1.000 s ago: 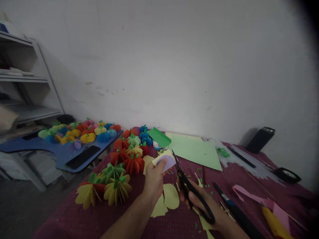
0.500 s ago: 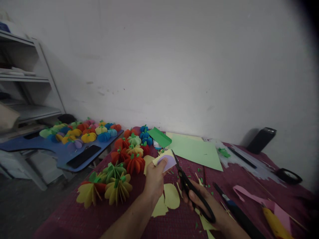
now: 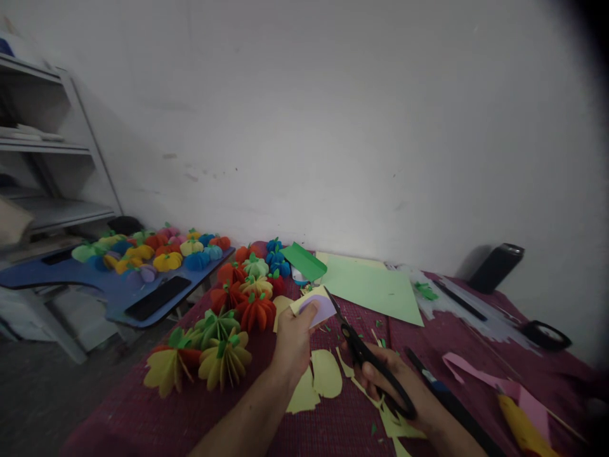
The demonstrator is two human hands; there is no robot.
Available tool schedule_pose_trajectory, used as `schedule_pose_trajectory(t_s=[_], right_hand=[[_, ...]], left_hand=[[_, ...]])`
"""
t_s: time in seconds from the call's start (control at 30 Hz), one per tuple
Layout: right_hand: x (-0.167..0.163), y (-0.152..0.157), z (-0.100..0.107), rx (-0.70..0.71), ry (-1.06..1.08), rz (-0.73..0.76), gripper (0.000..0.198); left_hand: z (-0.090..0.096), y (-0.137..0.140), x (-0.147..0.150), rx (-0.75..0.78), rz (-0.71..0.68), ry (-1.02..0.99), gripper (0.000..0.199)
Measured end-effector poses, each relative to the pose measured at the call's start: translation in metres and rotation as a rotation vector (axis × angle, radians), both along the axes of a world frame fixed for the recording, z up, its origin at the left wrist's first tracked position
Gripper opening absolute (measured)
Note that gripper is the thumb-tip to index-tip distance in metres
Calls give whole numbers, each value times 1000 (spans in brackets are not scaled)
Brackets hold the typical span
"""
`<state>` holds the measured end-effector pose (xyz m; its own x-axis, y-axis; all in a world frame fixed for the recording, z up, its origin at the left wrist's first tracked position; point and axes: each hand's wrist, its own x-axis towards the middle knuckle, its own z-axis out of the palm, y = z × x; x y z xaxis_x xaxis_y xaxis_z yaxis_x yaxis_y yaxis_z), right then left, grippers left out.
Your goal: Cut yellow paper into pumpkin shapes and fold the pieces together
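Note:
My left hand [image 3: 294,336] pinches a small stack of pale yellow paper with a lilac paper shape [image 3: 325,309] on top. In my right hand [image 3: 387,374] is a pair of black scissors [image 3: 354,343], fingers through the handles. The blades meet the right edge of the stack; how far apart they are is hard to make out. Below the hands lie cut pale yellow paper pieces [image 3: 327,374] with rounded edges. Yellow offcuts [image 3: 397,428] and tiny green scraps are scattered under my right hand.
Folded paper pumpkins [image 3: 226,362] stand left on the maroon cloth, more on a blue table [image 3: 107,292] beside a black phone-like slab [image 3: 158,298]. Behind are a green card [image 3: 304,261] and light green sheet [image 3: 375,289]. Rightward lie a yellow-handled tool [image 3: 521,422] and black tape roll [image 3: 546,334].
The view has shifted slightly. Both hands keep their grip, and the scissors stay at the right edge of the paper, with little visible movement.

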<state>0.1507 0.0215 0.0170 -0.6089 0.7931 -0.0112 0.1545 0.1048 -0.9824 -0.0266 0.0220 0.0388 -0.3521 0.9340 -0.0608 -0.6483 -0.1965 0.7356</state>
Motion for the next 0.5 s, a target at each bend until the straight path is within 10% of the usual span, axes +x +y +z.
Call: schedule_pose_trajectory(t_s=[0.5], right_hand=[[32,-5,21,76,-205,70,42]], left_hand=[[0,-5,-2,-8,-149,115,22]])
